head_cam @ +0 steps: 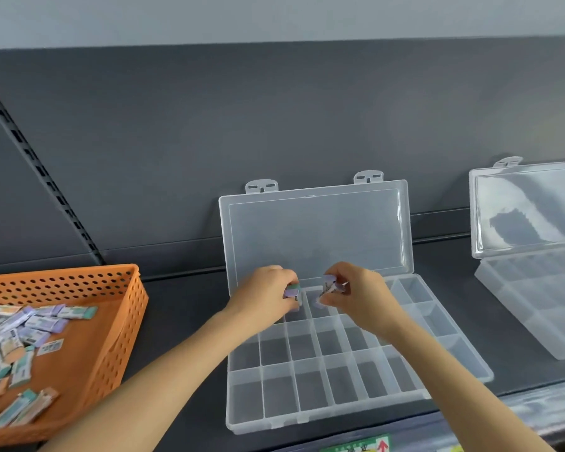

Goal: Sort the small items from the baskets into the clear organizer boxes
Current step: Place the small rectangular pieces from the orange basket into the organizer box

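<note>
The purple packet (pixel 291 291) sits in the left hand (pixel 265 296), whose grip is curled closed round it. A second packet (pixel 329 284) is pinched in the closed grip of the right hand (pixel 361 300). Both grips hang over the far row of the clear organizer box (pixel 307 419), so the target cells lie directly below, the left hand nearer the far-left cells. Each packet's long axis cannot be told. The remaining packets (pixel 30 324) lie in the orange basket (pixel 124 337), well apart to the left on the shelf (pixel 183 321). Another organizer box (pixel 535 321) stands open to the right.
</note>
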Tool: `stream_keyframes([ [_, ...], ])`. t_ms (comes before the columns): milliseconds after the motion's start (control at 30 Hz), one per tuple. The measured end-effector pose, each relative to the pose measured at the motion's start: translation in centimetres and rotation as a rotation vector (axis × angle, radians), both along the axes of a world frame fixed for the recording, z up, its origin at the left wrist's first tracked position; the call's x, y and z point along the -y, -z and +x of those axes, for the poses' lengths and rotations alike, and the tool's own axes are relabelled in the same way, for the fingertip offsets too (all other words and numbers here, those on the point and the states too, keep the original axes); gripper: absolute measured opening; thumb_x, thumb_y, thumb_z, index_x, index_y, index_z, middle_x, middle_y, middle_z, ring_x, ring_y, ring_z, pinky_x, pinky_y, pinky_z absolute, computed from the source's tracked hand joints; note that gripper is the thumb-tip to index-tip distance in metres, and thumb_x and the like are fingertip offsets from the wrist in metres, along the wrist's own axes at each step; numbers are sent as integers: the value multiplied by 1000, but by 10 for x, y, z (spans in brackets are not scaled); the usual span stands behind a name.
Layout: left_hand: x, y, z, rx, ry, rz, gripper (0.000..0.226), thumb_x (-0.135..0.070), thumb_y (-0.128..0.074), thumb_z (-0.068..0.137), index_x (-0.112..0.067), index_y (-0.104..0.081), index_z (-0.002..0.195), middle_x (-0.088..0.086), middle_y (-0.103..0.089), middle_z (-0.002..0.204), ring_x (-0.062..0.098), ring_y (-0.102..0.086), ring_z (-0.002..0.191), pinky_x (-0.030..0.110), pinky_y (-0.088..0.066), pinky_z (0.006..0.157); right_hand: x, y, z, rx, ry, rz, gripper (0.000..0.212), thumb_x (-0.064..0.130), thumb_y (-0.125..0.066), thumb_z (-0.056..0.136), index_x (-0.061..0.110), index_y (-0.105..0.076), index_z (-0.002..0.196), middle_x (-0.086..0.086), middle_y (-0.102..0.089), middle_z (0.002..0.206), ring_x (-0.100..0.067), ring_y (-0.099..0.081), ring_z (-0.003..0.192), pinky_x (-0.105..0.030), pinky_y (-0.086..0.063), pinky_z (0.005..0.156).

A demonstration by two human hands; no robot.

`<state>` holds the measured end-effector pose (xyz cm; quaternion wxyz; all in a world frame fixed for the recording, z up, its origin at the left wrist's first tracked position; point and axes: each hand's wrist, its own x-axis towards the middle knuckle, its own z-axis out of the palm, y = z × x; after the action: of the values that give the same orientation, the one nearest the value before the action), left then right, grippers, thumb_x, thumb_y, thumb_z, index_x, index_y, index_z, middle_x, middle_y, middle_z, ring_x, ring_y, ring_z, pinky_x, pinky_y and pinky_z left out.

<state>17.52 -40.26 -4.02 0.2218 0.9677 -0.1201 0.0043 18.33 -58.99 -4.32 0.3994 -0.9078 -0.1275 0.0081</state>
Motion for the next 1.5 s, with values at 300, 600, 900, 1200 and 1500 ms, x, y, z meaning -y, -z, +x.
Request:
stream_keyframes([
  [300, 9, 10, 7, 209, 56, 291, 13, -31, -58, 88, -20, -61, 94, -5, -56, 97, 17, -48, 95, 30, -30, 80, -3, 0, 17, 47, -171, -175, 21, 13, -72, 81, 7, -61, 97, -3, -60, 82, -15, -46, 67, -15, -36, 55],
  [600, 9, 18, 9, 154, 17, 282, 16, -25, -57, 85, -21, -59, 101, -5, -57, 97, 19, -52, 93, 31, -29, 86, -11, 11, 29, 162, -283, -480, 22, 13, -67, 82, 8, -65, 103, -8, -60, 99, -26, -56, 90, -37, -51, 78],
  [900, 6, 19, 9, 185, -4, 268, 16, -30, -57, 90, -21, -63, 101, -6, -60, 99, 17, -52, 93, 31, -29, 91, -9, 7, 31, 163, -324, -507, 21, 6, -61, 87, 10, -65, 107, -9, -59, 105, -30, -62, 87, -42, -54, 79],
  [1200, 4, 19, 7, 197, -26, 285, 22, -39, -59, 87, -22, -63, 100, -7, -60, 97, 16, -52, 94, 29, -26, 87, -17, 3, 26, 146, -281, -521, 15, 10, -60, 86, 7, -64, 99, -9, -58, 97, -29, -58, 81, -36, -52, 74],
  [1500, 2, 19, 8, 173, -5, 267, 15, -28, -55, 90, -22, -63, 100, -6, -60, 97, 17, -53, 94, 29, -23, 84, -18, 4, 30, 122, -349, -472, 15, 7, -63, 85, 6, -65, 100, -10, -60, 96, -29, -59, 82, -40, -52, 78],
])
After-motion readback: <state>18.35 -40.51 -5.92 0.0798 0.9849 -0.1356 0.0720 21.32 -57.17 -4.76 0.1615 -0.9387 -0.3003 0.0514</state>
